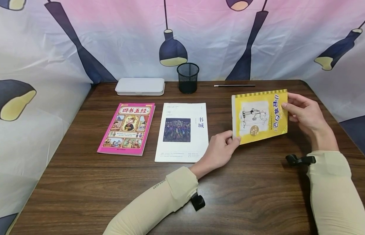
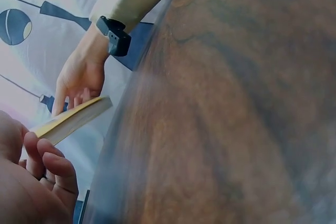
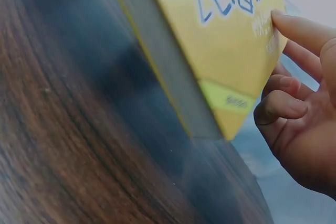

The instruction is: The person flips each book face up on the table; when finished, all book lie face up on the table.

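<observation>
A yellow book [image 1: 260, 117] with a stick-figure drawing is held between both hands above the right part of the table, its cover text turned sideways. My left hand [image 1: 219, 148] pinches its lower left corner. On the opposite side, my right hand [image 1: 306, 112] grips the edge, thumb on the cover. The page block of the yellow book [image 2: 79, 120] shows in the left wrist view, and the right wrist view shows its cover [image 3: 226, 40] and lower edge. Left of the hands, a white book [image 1: 183, 151] and a pink book [image 1: 123, 130] lie flat on the table, covers up.
Along the back of the wooden table [image 1: 126, 182] are a white case [image 1: 140, 86], a black mesh pen cup [image 1: 188, 78] and a thin pencil [image 1: 234, 86]. A patterned curtain [image 1: 135, 39] hangs behind the table and at its sides.
</observation>
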Tool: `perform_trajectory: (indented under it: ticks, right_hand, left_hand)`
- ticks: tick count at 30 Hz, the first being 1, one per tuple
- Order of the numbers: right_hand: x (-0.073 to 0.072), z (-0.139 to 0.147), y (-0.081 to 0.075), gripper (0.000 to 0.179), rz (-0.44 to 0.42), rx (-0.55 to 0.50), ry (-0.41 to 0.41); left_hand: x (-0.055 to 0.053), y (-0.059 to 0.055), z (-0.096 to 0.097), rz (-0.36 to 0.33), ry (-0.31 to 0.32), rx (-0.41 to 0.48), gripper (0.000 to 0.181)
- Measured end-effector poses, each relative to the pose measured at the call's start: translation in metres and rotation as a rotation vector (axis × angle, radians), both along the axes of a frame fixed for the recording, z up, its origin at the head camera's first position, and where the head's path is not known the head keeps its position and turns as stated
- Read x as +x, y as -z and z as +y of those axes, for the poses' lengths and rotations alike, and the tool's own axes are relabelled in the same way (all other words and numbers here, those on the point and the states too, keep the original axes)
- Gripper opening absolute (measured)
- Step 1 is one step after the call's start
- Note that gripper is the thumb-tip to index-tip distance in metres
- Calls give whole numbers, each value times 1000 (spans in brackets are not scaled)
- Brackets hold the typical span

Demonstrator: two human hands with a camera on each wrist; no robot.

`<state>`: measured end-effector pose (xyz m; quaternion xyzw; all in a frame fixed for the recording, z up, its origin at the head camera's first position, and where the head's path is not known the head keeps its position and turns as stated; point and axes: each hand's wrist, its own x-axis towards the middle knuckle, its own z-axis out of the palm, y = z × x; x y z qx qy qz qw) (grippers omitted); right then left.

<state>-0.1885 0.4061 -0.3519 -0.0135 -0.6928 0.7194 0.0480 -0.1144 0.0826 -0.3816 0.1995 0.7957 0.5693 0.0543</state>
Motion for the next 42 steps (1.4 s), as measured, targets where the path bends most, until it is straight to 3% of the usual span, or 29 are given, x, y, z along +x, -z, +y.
perform_trajectory:
  ticks: [9,16,22,36,42]
  right_hand:
    - [-1,7,2,48,-65,99,-89]
    - [0,14,5,71,-168,232,-161]
    - [1,14,6,74,-161,191,-256]
    - [1,14,10,73,-149,123,-353]
    - [0,10,11,61,-144,118,-323]
  left_hand:
    - [-2,-3,-2,-89,-42,25,19]
    - [-3,-4,-3,-169,-48,73,24]
    - [-5,-4,-4,-302,-56,194,24]
    - [-7,-5,-2,-371,-103,232,17]
    - [-10,-3,0,-390,-120,281,19]
